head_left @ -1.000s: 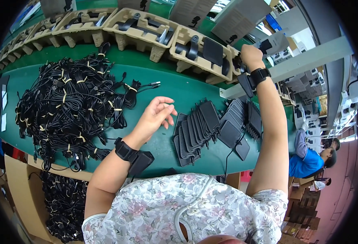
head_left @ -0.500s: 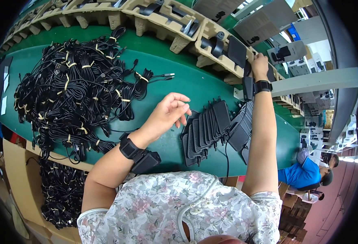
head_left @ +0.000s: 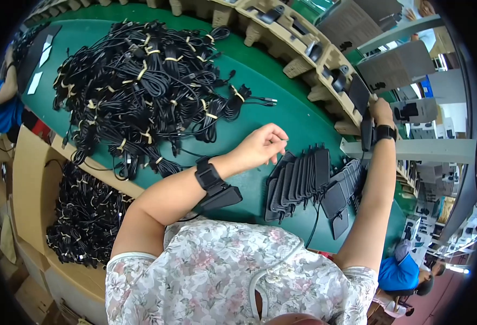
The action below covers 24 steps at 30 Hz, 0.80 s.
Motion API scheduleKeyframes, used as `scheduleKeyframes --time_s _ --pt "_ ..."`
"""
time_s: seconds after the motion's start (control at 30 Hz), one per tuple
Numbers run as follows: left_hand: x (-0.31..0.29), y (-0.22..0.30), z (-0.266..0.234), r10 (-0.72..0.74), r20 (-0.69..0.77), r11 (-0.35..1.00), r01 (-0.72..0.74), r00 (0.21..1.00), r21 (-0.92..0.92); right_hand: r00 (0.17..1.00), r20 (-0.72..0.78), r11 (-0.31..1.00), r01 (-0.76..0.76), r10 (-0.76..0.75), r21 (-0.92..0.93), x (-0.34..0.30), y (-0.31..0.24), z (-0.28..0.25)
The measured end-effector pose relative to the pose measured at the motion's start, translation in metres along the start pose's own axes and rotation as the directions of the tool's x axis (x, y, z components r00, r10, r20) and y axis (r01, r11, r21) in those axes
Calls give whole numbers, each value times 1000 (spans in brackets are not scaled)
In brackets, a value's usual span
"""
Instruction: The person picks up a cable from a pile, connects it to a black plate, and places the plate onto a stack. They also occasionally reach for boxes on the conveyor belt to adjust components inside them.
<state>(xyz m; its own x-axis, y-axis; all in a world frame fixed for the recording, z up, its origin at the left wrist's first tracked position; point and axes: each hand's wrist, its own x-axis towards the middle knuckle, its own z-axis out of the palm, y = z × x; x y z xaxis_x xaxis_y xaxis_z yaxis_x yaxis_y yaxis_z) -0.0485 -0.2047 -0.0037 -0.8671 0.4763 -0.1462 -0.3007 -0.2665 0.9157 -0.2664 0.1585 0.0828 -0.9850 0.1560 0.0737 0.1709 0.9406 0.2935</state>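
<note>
My left hand (head_left: pixel 262 145) hovers over the green table, its fingers loosely bent and apart, with nothing seen in them. Below and right of it, black ribbed power adapters (head_left: pixel 298 181) lean in an overlapping row. More adapters (head_left: pixel 341 189) lie beside them, under my right forearm. My right hand (head_left: pixel 380 111) reaches far right to the end of a moulded pulp tray (head_left: pixel 333 62); its fingertips are partly hidden, and what they touch cannot be made out. A flat black panel (head_left: pixel 359 92) sits in that tray, close to the hand. Each wrist wears a strap with a black box.
A large heap of tied black cables (head_left: pixel 152 97) covers the left of the green table (head_left: pixel 287 111). An open carton (head_left: pixel 30 184) of similar cables stands below. Pulp trays line the far side, and a pale metal post (head_left: pixel 433 150) stands right. Co-workers in blue sit left and right.
The whole view has shifted, so the table, trays and hands sit farther right. My left hand stays near the adapters, its fingers slightly more bent. My right hand remains by the tray's end.
</note>
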Motion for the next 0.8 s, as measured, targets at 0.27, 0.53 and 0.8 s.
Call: scheduleKeyframes --time_s 0.27,0.53,0.8 --pt "-5 -15 1 61 182 950 -113 981 290 430 -563 378 901 -706 214 -158 -193 -92" --pt "-4 4 0 -127 374 811 -121 919 572 250 -406 70 910 -879 408 -172 -261 -62" --pt "-17 51 -9 999 -20 37 -518 38 855 685 -395 190 613 -613 767 -178 -185 -95"
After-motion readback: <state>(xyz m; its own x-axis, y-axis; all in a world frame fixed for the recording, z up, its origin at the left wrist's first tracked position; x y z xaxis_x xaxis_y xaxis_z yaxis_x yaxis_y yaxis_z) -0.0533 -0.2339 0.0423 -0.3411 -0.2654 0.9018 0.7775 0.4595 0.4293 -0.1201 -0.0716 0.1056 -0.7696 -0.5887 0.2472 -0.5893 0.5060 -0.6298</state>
